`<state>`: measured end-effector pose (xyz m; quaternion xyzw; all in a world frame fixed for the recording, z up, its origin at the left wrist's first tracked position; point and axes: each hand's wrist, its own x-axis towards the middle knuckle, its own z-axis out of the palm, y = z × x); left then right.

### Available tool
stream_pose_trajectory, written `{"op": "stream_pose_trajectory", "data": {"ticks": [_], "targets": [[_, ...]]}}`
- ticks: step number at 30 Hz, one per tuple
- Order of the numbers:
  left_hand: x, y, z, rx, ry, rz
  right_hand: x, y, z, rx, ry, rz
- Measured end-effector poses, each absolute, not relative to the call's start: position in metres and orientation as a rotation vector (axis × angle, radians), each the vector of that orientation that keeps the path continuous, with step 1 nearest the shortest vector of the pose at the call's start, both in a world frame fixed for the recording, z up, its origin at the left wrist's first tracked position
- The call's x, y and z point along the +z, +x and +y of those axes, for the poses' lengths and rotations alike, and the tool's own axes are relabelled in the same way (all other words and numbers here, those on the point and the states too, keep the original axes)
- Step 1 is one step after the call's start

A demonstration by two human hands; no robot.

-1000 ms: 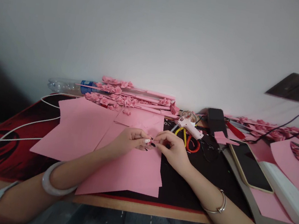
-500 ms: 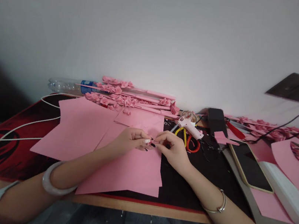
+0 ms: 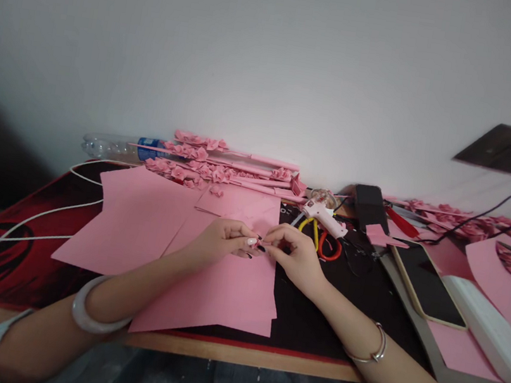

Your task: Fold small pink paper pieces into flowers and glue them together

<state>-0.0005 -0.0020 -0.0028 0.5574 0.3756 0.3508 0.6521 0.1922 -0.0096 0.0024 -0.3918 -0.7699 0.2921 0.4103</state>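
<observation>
- Left hand (image 3: 213, 246) and right hand (image 3: 296, 255) meet above the front pink sheet (image 3: 224, 302), each drawn into a narrow thumb-and-finger pinch. Good work here likely means the left acting as a steady clamp while the right presses lightly and evenly; hard squeezing could crease paper.
- Curled pink sheet (image 3: 501, 282), well to the right of the front pink sheet, seems to sit a touch farther right than a second ago; both hands have hardly changed place or pose.
- Glue gun (image 3: 323, 216), beyond the front pink sheet's right edge, lies as it did.
- Small pink piece (image 3: 257, 241), held by both hands' fingertips over the front pink sheet, is mostly covered, so its shape cannot fairly be told.
</observation>
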Motion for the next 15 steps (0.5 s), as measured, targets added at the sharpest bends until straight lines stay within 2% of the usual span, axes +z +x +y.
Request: {"op": "stream_pose_trajectory", "data": {"ticks": [15], "targets": [[-0.0065, -0.0007, 0.0005, 0.79, 1.262, 0.863, 0.0007, 0.1932, -0.0081, 0.761, -0.97, -1.94]]}}
